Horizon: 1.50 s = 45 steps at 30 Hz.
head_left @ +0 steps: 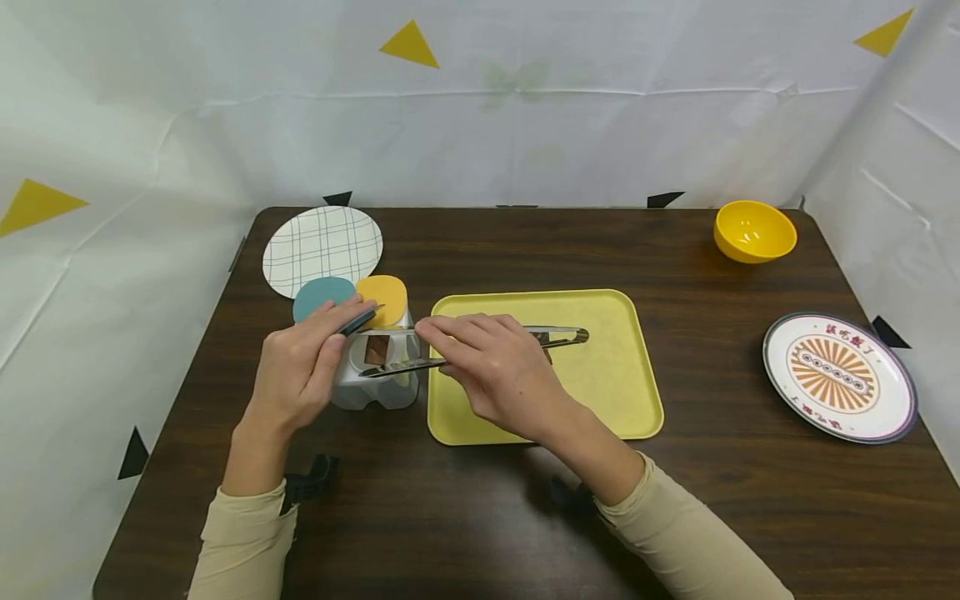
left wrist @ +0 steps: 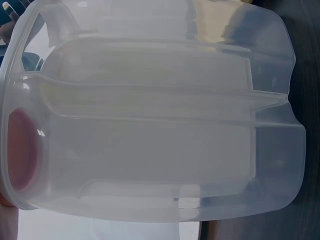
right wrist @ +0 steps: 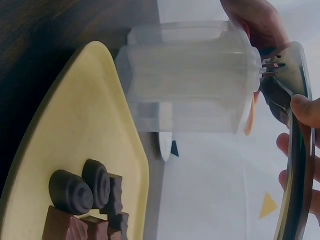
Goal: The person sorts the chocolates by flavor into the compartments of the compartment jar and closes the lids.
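My right hand grips a pair of metal tongs over the yellow tray. The tongs' forked tip reaches left to the top of a translucent lidded container. One opening at the container's top shows brown inside. At that opening my left hand pinches a dark blue-grey lid, seen edge-on, between thumb and fingers. A teal lid and a yellow lid lie behind it. Several dark chocolate-like pieces sit on the tray, mostly hidden by my right hand in the head view.
A white checked plate lies behind the container, at the table's back left corner. The yellow bowl stands at the back right. Nearer on the right is a round printed plate. White sheeting surrounds the dark wooden table.
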### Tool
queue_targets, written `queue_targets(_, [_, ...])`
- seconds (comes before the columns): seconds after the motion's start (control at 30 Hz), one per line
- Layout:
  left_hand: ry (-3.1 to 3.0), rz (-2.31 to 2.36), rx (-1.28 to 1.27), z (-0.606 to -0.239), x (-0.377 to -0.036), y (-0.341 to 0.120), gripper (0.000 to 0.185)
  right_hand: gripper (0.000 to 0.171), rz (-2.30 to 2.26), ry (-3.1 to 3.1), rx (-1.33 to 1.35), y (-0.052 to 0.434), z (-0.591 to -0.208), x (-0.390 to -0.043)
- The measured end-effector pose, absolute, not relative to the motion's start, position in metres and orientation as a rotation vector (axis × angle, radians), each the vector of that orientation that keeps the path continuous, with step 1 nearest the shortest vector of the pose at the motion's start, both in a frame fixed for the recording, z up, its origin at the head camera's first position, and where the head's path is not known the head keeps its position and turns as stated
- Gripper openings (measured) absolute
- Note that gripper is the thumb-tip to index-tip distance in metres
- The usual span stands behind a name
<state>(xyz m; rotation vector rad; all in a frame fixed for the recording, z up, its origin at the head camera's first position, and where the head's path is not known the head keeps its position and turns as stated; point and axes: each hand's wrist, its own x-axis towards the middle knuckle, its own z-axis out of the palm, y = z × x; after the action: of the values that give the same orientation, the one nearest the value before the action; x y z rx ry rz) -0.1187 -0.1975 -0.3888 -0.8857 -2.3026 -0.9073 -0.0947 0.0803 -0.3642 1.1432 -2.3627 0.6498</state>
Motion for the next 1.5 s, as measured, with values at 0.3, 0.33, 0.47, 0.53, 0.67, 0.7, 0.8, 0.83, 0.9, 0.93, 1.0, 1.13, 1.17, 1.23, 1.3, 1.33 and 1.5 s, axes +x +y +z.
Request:
queue_targets(0.3, [-2.299, -0.901, -0.883, -0.389, -0.118, -0.198, 0.048, 0.052, 0.653, -2.36, 1.15, 0.081, -0.365, -0.094])
queue_targets(0.33, [-2.298, -0.901, -0.883, -0.389, -0.118, -0.198, 0.048, 0.052, 0.657, -2.361, 1.151, 0.081, -0.365, -0.094])
queue_targets(0.47, [-2.296, -0.905, -0.881, -0.388, -0.118, -0.197, 0.048, 0.053, 0.671, -2.362, 1.154, 0.082, -0.365, -0.094])
queue_targets(0.53, [-2.297, -0.906, -0.88, -0.388, -0.117, -0.197, 0.048, 0.053, 0.677, -2.366, 1.155, 0.082, -0.365, -0.094])
queue_targets(0.67, [-2.301, -0.9, -0.88, -0.389, -0.117, -0.198, 0.049, 0.054, 0.679, -2.382, 1.156, 0.084, -0.364, -0.093])
queue_targets(0.7, [-2.299, -0.898, -0.881, -0.389, -0.117, -0.198, 0.049, 0.055, 0.678, -2.386, 1.156, 0.085, -0.364, -0.093])
queue_targets(0.8, [-2.294, -0.897, -0.886, -0.389, -0.117, -0.198, 0.049, 0.056, 0.686, -2.398, 1.145, 0.09, -0.364, -0.094])
queue_targets(0.83, [-2.293, -0.898, -0.888, -0.389, -0.118, -0.198, 0.049, 0.057, 0.695, -2.402, 1.137, 0.093, -0.363, -0.095])
queue_targets(0.9, [-2.294, -0.9, -0.891, -0.389, -0.118, -0.198, 0.049, 0.059, 0.72, -2.408, 1.12, 0.099, -0.363, -0.097])
queue_targets(0.93, [-2.296, -0.9, -0.891, -0.389, -0.118, -0.199, 0.049, 0.06, 0.733, -2.412, 1.11, 0.103, -0.363, -0.098])
queue_targets(1.0, [-2.3, -0.901, -0.887, -0.388, -0.118, -0.199, 0.049, 0.061, 0.755, -2.416, 1.09, 0.11, -0.364, -0.1])
queue_targets(1.13, [-2.298, -0.906, -0.887, -0.388, -0.117, -0.199, 0.049, 0.062, 0.784, -2.432, 1.038, 0.126, -0.368, -0.103])
queue_targets(1.17, [-2.299, -0.907, -0.888, -0.388, -0.118, -0.198, 0.048, 0.062, 0.787, -2.44, 1.021, 0.13, -0.37, -0.104])
queue_targets(1.23, [-2.3, -0.91, -0.893, -0.388, -0.119, -0.198, 0.048, 0.064, 0.787, -2.47, 0.981, 0.14, -0.374, -0.104])
queue_targets(1.3, [-2.302, -0.913, -0.895, -0.388, -0.119, -0.198, 0.048, 0.064, 0.784, -2.51, 0.942, 0.15, -0.38, -0.104])
queue_targets(1.33, [-2.303, -0.914, -0.895, -0.388, -0.12, -0.198, 0.047, 0.063, 0.781, -2.536, 0.925, 0.154, -0.382, -0.103])
queue_targets(1.5, [-2.31, -0.909, -0.883, -0.388, -0.119, -0.198, 0.048, 0.059, 0.749, -2.718, 0.852, 0.175, -0.398, -0.1])
